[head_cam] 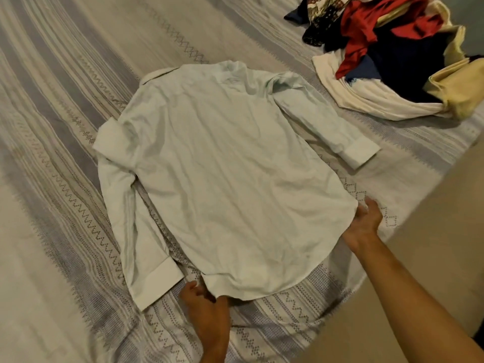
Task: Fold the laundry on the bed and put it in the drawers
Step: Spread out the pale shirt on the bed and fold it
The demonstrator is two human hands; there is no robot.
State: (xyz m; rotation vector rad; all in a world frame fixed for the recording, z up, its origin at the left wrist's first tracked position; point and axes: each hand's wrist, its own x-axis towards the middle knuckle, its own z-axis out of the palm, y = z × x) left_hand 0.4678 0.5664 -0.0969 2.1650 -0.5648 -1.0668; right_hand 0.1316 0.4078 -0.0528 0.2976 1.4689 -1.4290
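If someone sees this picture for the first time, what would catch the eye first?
First, the pale long-sleeved shirt, spread back-up in the middle of the striped bedspread. The left hand and right hand each hold its near hem. A colourful pile of unfolded laundry lies at the far right.

a striped bedspread (pixel 65 106) carries a pale shirt (pixel 222 179) and heaped laundry (pixel 392 56).

You're in a bedroom at home: you stand over a bed (pixel 65 127) covered with a striped, zigzag-patterned spread, a pale dress shirt (pixel 222 174) laid flat on it, and a heap of mixed laundry (pixel 392 53) sits near its far corner.
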